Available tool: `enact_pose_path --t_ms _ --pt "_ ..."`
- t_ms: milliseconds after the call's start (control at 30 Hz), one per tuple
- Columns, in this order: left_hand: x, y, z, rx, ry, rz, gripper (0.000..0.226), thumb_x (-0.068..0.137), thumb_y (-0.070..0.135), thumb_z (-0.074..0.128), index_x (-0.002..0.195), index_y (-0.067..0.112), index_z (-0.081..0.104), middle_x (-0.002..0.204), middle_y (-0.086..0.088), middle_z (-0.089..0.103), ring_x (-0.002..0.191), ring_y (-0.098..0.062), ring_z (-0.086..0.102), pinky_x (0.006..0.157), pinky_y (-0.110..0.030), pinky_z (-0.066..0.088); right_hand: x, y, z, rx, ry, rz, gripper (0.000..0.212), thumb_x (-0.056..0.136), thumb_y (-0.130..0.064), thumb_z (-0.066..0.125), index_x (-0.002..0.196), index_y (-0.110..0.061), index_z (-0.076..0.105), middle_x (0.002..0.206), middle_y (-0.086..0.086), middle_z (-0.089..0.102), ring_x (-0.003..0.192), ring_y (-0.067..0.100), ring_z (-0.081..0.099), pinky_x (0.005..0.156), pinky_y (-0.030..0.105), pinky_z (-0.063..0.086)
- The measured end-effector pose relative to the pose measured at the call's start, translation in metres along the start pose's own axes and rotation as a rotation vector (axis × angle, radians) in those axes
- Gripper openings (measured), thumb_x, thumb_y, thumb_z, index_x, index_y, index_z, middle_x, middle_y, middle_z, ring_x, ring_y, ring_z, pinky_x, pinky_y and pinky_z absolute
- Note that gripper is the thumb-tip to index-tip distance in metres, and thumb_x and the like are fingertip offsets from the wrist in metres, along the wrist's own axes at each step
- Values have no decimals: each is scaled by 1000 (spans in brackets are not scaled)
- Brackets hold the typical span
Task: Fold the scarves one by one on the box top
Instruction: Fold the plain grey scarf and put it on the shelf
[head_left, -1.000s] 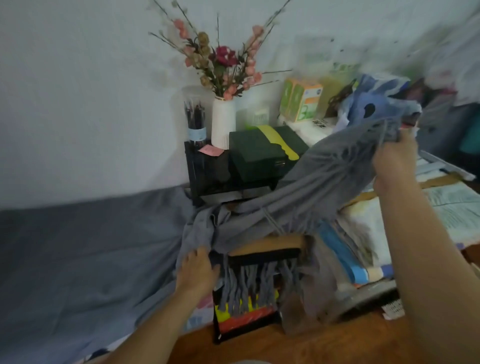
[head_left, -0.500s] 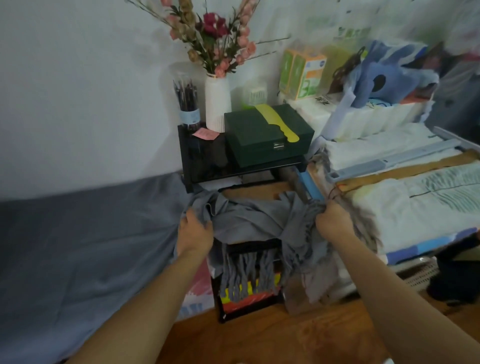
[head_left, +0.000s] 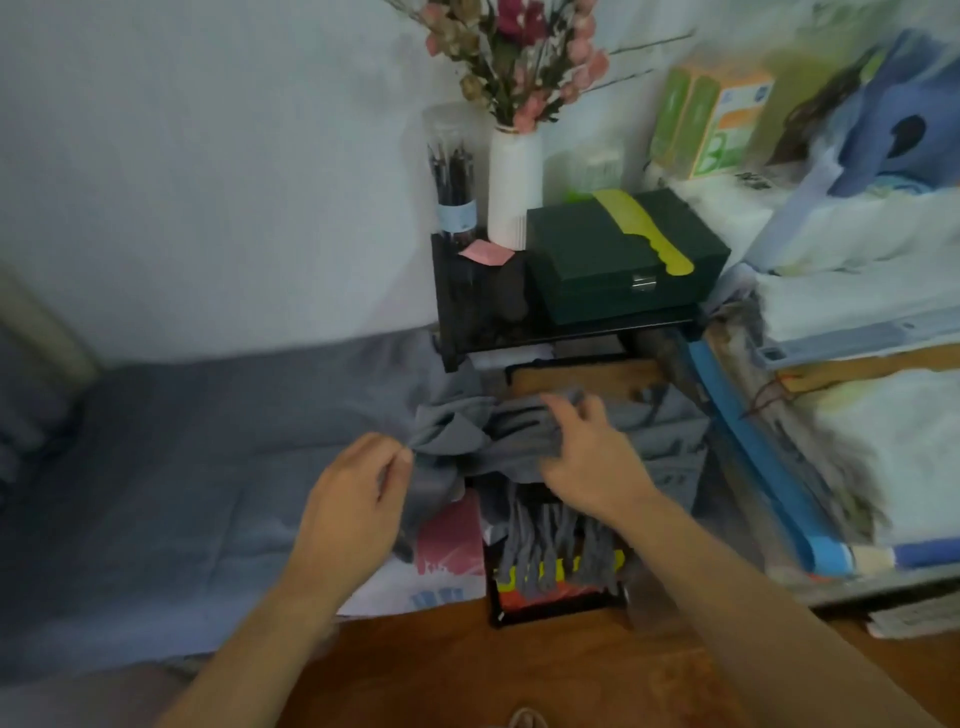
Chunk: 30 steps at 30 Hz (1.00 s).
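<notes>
Scarf (head_left: 524, 441), grey and fringed, lies bunched across the box top (head_left: 582, 378) at centre frame, its fringe (head_left: 558, 545) hanging over the near face of the box toward 6 o'clock.

Nearest the camera, at 6 o'clock, a brown wooden surface (head_left: 519, 670) fills the lower frame, with both forearms crossing it.

Left hand (head_left: 358, 509), at about 8 o'clock of the scarf, has its fingers curled and pinches the cloth's left end between thumb and fingertips. Right hand (head_left: 587, 457) rests on the middle of the scarf, fingers spread and only lightly bent, pressing or smoothing the cloth; it does not appear to grip anything.

At 9 o'clock a grey bedsheet (head_left: 182, 467) runs away leftward, touching the scarf's left end. At 3 o'clock stands a stack of white folded bedding (head_left: 883, 441) with a blue strip along its edge.

Further off, at 12 o'clock, a black shelf (head_left: 457, 312) carries a dark green case (head_left: 618, 260), a white vase (head_left: 514, 192) of flowers and a clear pen tube (head_left: 452, 176), all against a pale wall.

Assessment: the scarf is on the box but remains creased and uneven, with no clean fold visible. Flattening and squaring appear to be in hand; the folds proper are judged still to come. No finished folded scarf is identifiable, and whether further scarves lie in the right-hand stack cannot be told.
</notes>
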<state>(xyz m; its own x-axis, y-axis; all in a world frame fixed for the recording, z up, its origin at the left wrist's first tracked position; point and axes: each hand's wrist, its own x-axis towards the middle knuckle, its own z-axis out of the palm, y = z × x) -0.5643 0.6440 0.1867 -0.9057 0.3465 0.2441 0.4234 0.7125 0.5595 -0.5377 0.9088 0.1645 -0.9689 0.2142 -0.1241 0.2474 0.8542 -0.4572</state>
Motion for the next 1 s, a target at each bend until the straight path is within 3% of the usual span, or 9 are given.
enact_pose_path --t_ms 67,133,267,400,633,767,867,933,1000 --pt "-7 6 -9 9 -57 72 32 105 33 42 73 29 39 75 8 45 70 -13 48 61 -27 38 0 -35 42 -102 -66 -142 88 87 -54 58 154 -39 4 147 6 22 80 29 61 57 33 47" --pt "-17 8 -13 -32 -96 117 34 106 38 38 73 30 38 74 9 43 69 -12 47 60 -24 36 7 -56 76 -153 -30 -129 91 90 -59 56 155 -36 -3 156 7 18 84 30 65 59 34 46" --pt "-37 -4 -26 -209 -227 145 35 105 41 40 77 20 49 77 6 47 69 -15 50 64 -31 43 39 -47 86 -145 146 37 62 97 -30 56 151 -24 27 137 13 52 97 35 65 64 38 45" --pt "-43 -26 -48 -367 -219 69 44 103 42 43 85 6 61 83 -3 58 77 -24 57 71 -37 46 69 -7 51 -121 243 182 20 97 -15 52 113 -9 61 105 15 70 92 32 68 68 35 50" --pt "-29 -32 -29 -405 -157 -61 34 102 30 48 75 8 49 75 -3 44 67 -8 42 66 -24 36 71 23 -33 174 615 272 4 91 -6 49 92 -5 46 81 17 55 76 38 57 59 39 41" --pt "-13 -21 -7 -384 -254 -26 34 104 30 49 73 16 44 72 5 40 65 -6 39 63 -22 33 67 17 -99 253 780 245 4 93 -4 42 95 -6 43 82 17 48 76 36 49 61 39 32" --pt "3 7 15 -412 -281 5 33 105 29 49 73 24 44 73 8 41 66 -5 40 65 -26 35 65 23 -139 247 976 123 23 97 -14 40 117 -6 49 103 19 58 93 36 54 72 37 35" --pt "12 33 38 -380 -377 29 32 105 29 49 74 22 46 74 8 43 67 -4 42 65 -27 35 68 33 -153 86 938 34 28 98 -13 42 123 -7 54 116 21 59 101 37 54 80 41 39" --pt "15 50 66 -303 -582 63 32 106 29 48 75 19 46 76 6 45 67 -4 43 67 -30 38 77 53 -156 -160 680 -60 24 92 -5 49 112 -6 62 107 26 59 94 44 57 77 46 45"
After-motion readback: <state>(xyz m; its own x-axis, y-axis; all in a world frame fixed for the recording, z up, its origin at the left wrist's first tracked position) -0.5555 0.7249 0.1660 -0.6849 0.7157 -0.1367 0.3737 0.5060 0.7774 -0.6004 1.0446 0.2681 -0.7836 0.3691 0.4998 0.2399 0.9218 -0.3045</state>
